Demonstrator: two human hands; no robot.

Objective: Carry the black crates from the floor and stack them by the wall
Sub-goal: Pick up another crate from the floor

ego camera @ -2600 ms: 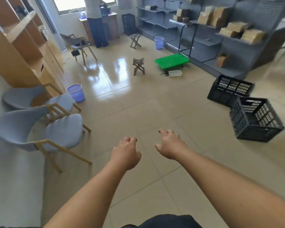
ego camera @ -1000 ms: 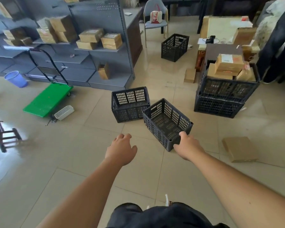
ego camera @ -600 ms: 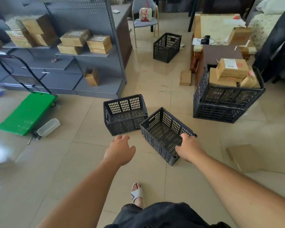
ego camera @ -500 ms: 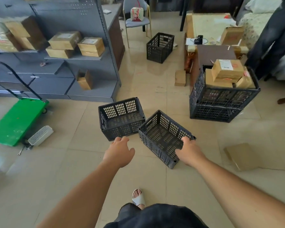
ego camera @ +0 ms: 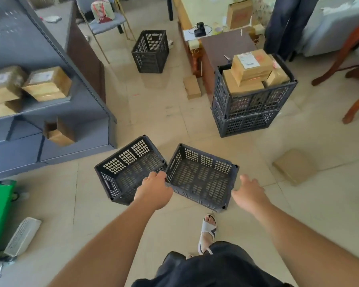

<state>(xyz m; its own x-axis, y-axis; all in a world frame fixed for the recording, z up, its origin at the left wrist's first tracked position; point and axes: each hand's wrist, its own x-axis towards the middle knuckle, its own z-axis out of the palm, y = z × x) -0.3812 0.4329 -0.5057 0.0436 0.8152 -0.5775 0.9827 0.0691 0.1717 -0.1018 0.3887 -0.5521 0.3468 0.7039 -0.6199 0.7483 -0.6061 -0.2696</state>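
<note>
Step in hand, as judged: two-handed pickup of right crate, nearest on floor, just beyond sandalled foot. Best done with one hand on each end rim, level lift, clear of left crate touching at corner.

Left hand at left end rim, fingers curled, tips hidden; clamped or not, cannot tell. Right hand just beside right end wall, fingers spread, holding nothing.

Farther right: stacked crates with boxes. Farthest: lone crate.

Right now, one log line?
left hand at right crate rim, grip unclear | right hand open beside it | crate on floor
</note>
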